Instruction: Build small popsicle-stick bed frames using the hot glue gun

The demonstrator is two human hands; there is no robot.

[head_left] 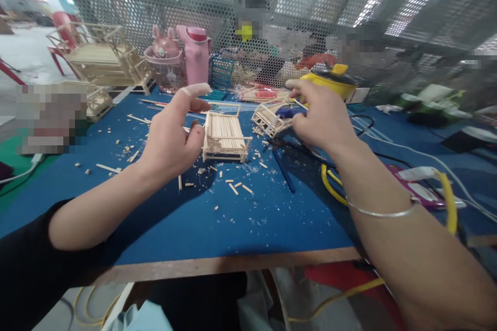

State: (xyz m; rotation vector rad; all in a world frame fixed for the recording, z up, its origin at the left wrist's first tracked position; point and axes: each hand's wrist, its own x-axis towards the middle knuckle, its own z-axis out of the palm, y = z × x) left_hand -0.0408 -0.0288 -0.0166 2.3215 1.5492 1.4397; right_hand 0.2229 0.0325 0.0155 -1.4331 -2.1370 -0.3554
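Observation:
My left hand (173, 132) hovers beside a small bed-like frame of thin wooden sticks (225, 132), thumb and fingers apart and nothing visible between them. Its index finger has a white wrap. My right hand (324, 114) reaches over the table with fingers spread from the thumb, also wrapped at an index fingertip. Just behind its thumb lies a blue object (289, 113), partly hidden, its kind unclear. A second, smaller stick frame (267, 119) lies tilted to the left of that hand. Nearer me is a slim blue handle (284, 170).
Cut stick pieces (235, 187) litter the blue table (248, 238). Behind stand a pink bottle (196, 57), a clear pink-rimmed bucket (166, 70), a yellow pot (330, 85) and bagged sticks (264, 94). A larger stick frame (104, 57) stands back left. Cables (332, 183) run along the right.

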